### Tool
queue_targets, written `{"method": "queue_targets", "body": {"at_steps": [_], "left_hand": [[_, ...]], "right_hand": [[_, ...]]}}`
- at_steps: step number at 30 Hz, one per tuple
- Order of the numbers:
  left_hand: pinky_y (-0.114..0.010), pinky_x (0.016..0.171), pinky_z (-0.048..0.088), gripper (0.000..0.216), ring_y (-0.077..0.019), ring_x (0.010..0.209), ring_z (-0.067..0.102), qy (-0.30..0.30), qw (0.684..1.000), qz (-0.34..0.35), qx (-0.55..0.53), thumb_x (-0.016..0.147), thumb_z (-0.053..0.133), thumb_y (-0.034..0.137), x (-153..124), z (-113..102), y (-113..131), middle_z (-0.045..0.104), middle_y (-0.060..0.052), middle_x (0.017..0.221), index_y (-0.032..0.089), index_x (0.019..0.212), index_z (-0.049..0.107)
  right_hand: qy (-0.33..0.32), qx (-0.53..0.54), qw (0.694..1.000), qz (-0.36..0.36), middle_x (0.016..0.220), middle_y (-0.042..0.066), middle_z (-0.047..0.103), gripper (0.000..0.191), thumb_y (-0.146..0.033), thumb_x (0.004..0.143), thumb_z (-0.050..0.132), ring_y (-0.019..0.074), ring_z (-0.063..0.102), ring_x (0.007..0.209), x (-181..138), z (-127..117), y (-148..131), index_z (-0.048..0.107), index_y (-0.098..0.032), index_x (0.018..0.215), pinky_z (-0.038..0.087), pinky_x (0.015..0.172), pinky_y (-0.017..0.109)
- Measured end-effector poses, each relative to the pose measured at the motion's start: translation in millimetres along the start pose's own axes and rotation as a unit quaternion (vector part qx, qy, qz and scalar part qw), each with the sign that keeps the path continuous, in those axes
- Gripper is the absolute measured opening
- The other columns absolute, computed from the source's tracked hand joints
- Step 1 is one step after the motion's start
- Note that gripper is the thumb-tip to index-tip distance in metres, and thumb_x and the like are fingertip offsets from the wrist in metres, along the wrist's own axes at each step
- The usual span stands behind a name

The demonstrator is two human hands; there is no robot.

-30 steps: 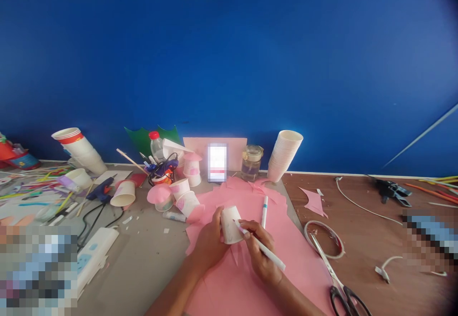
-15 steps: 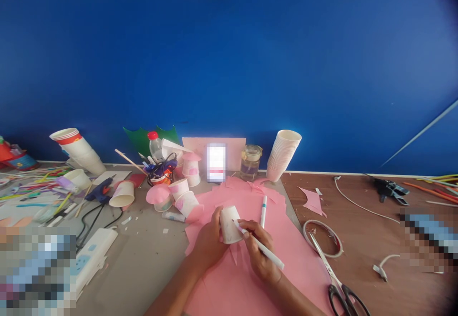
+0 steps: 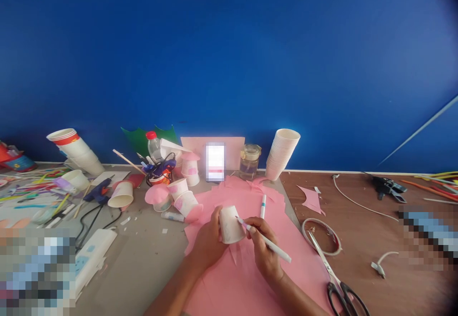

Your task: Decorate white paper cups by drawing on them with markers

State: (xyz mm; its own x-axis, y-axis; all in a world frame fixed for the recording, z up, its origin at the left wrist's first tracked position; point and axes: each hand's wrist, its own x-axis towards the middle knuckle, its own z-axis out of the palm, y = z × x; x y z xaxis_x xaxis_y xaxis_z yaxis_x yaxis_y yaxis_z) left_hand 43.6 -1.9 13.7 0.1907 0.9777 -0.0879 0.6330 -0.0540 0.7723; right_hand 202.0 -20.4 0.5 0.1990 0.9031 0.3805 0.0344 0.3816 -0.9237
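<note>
My left hand (image 3: 211,239) is wrapped round a white paper cup (image 3: 230,225) that stands upside down, narrow end up, tilted slightly. Faint marks show on the cup's side. In my right hand (image 3: 265,249) is a white marker (image 3: 272,246), held like a pen with its tip at the right side of the cup. Whether the tip touches the cup, I cannot tell. Under both hands lies pink paper (image 3: 246,282). Another marker (image 3: 263,206) with a teal band rests on the paper beyond my right hand.
Scissors (image 3: 332,273) and a tape roll (image 3: 322,237) lie to the right. A tall stack of paper cups (image 3: 282,154), a glass jar (image 3: 250,161) and a lit phone (image 3: 215,162) stand along the blue wall. Decorated cups (image 3: 186,204), a glue gun (image 3: 99,191) and a power strip (image 3: 93,251) occupy the left.
The marker's tip has shifted slightly right and up along the cup, and my right hand has moved a little right with it. My left hand still holds the cup in place.
</note>
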Motion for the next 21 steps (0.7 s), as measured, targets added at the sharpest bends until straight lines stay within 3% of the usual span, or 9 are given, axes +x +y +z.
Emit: {"method": "queue_targets", "body": {"at_steps": [8,12,15,18,21], "left_hand": [[-0.027,0.065,0.046,0.042,-0.0193,0.083,0.065,0.03,0.997,0.066,-0.016,0.079,0.06,0.032,-6,-3,17,0.067,-0.003,0.1,0.023,0.118,0.045],[-0.031,0.068,0.048,0.053,-0.0216,0.084,0.064,0.044,0.997,0.056,0.004,0.081,0.058,0.035,-6,-1,12,0.066,-0.007,0.103,0.021,0.129,0.04],[-0.035,0.075,0.05,0.063,-0.0262,0.095,0.063,0.047,0.996,0.063,0.046,0.082,0.056,0.04,-4,2,5,0.063,-0.011,0.11,0.02,0.137,0.034],[-0.037,0.08,0.049,0.064,-0.0281,0.105,0.06,0.047,0.994,0.069,0.073,0.083,0.053,0.038,-3,4,1,0.061,-0.014,0.118,0.02,0.14,0.031],[-0.035,0.078,0.049,0.057,-0.0262,0.103,0.061,0.04,0.995,0.06,0.073,0.083,0.051,0.033,-1,4,-2,0.061,-0.012,0.121,0.022,0.136,0.034]], "right_hand": [[0.029,0.107,0.989,0.093,0.062,0.001,0.056,0.021,-0.036,0.087,0.052,0.0147,0.05,0.058,0,3,10,0.064,-0.018,0.083,0.046,0.056,0.028],[0.015,0.105,0.991,0.087,0.066,0.002,0.059,0.022,-0.037,0.087,0.052,0.0147,0.05,0.059,-1,4,7,0.064,-0.019,0.083,0.046,0.057,0.028],[0.009,0.098,0.992,0.074,0.067,0.002,0.06,0.022,-0.036,0.087,0.051,0.0149,0.052,0.059,-2,3,5,0.064,-0.019,0.084,0.046,0.056,0.028],[0.004,0.075,0.996,0.054,0.068,0.003,0.062,0.021,-0.035,0.087,0.051,0.0144,0.051,0.057,-1,2,3,0.064,-0.019,0.083,0.045,0.053,0.027],[0.002,0.049,0.998,0.033,0.062,0.0,0.057,0.02,-0.033,0.086,0.051,0.0138,0.05,0.053,-1,2,-1,0.064,-0.019,0.08,0.044,0.05,0.025]]}}
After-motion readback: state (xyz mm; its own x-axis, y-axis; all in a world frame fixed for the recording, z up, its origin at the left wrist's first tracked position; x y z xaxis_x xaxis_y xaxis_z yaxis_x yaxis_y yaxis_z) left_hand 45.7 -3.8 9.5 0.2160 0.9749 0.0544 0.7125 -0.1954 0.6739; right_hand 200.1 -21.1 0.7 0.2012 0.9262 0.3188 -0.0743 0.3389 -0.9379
